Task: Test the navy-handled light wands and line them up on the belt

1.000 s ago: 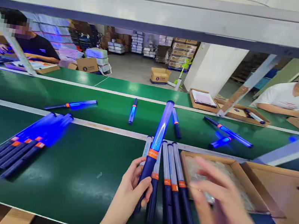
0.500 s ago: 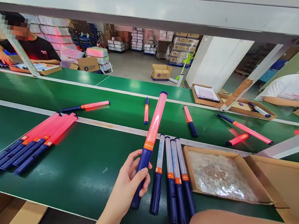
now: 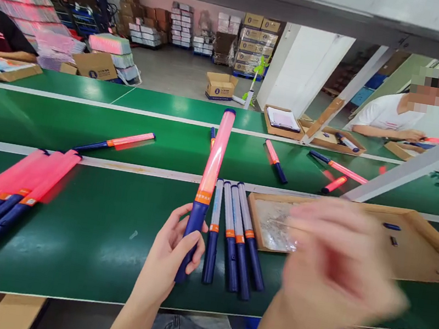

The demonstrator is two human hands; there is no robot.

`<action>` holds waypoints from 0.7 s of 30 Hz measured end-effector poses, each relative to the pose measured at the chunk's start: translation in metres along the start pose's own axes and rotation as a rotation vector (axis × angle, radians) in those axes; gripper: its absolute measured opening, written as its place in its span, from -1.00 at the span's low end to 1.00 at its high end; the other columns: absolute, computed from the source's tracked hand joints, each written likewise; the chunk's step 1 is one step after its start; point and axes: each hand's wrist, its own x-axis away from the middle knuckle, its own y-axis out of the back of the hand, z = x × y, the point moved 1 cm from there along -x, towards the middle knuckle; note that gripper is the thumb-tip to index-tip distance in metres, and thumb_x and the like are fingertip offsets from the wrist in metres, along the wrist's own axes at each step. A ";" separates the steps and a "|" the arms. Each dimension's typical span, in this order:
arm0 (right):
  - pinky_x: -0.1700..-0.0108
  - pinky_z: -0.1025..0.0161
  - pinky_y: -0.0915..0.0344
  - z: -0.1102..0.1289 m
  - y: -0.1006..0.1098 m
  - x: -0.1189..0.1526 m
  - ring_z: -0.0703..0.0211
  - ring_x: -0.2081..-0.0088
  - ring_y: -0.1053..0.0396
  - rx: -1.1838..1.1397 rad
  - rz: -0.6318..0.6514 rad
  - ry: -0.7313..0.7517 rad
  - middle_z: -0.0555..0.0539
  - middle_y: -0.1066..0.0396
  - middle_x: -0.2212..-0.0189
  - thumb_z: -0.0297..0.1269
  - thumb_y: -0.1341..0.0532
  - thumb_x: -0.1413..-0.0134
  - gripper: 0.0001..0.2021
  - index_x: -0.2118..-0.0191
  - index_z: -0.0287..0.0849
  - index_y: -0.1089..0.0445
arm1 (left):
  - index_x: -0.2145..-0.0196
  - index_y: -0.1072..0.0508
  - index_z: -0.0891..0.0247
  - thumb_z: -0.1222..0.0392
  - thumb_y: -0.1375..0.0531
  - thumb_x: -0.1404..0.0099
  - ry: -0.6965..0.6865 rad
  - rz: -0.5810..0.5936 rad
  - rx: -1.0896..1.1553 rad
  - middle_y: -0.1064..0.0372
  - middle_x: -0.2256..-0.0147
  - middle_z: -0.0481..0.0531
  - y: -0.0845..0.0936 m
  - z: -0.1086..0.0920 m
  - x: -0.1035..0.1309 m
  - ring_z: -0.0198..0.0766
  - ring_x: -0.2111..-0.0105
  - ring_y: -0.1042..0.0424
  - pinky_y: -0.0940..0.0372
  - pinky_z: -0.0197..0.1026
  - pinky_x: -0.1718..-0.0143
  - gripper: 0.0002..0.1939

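In the head view my left hand [image 3: 176, 249] is wrapped round the navy handle of a light baton [image 3: 214, 158], held upright, slightly tilted, its tube glowing red above an orange band. My right hand [image 3: 341, 261], smeared by motion, is raised in front of the cardboard trays with fingers curled in a pinch. Whatever is between its fingertips is too blurred to name. Beside the held baton lie several unlit batons [image 3: 237, 250] with whitish tubes. Several lit red batons [image 3: 28, 184] lie in a group on the left of the green bench [image 3: 105, 257].
A tray [image 3: 254, 223] with a clear plastic bag stands behind my right hand; another tray [image 3: 419, 246] with a few small parts adjoins it. More batons lie on the green strip [image 3: 183, 153] beyond. A slanted post [image 3: 420, 157] and overhead beam frame the bench. Co-workers sit across.
My right hand has come up from the lower right, over the trays. The view has shifted, showing more of the right side. My left hand still holds the lit baton.
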 end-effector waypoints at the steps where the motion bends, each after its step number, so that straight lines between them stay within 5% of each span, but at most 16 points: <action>1: 0.10 0.02 -0.54 -0.001 -0.008 0.001 0.00 0.07 -0.52 -0.045 -0.014 -0.031 -0.11 -0.52 0.16 -0.40 -0.29 -0.37 -0.83 0.02 -0.04 -0.58 | -0.19 -0.33 0.15 0.11 -0.39 -0.38 0.011 0.014 0.011 -0.44 0.20 0.01 -0.001 0.000 0.000 -0.51 0.55 -0.26 -0.14 -0.47 0.64 -0.49; 7: 0.10 0.14 -0.48 -0.001 -0.037 0.016 0.18 0.15 -0.43 -0.115 0.014 -0.032 -0.06 -0.53 0.22 -0.58 -0.34 -0.28 -0.78 0.07 -0.12 -0.55 | -0.14 -0.38 0.17 0.11 -0.39 -0.37 0.089 0.108 0.096 -0.42 0.23 0.01 -0.003 0.004 -0.001 -0.52 0.60 -0.24 -0.10 -0.48 0.71 -0.54; 17: 0.11 0.14 -0.47 -0.002 -0.034 0.018 0.18 0.15 -0.40 -0.053 0.074 0.025 -0.06 -0.56 0.21 -0.58 -0.32 -0.30 -0.80 0.06 -0.16 -0.54 | -0.17 -0.31 0.17 0.10 -0.34 -0.41 0.174 0.202 0.150 -0.43 0.21 0.00 -0.007 0.007 0.004 -0.54 0.63 -0.22 -0.12 -0.44 0.69 -0.54; 21: 0.09 0.14 -0.47 0.000 -0.033 0.017 0.17 0.13 -0.38 -0.007 0.115 0.091 -0.09 -0.56 0.18 -0.62 -0.32 -0.28 -0.80 0.05 -0.24 -0.51 | -0.22 -0.23 0.19 0.09 -0.33 -0.43 0.169 0.234 0.151 -0.38 0.37 -0.11 -0.006 0.011 0.004 -0.53 0.67 -0.15 -0.12 -0.44 0.68 -0.47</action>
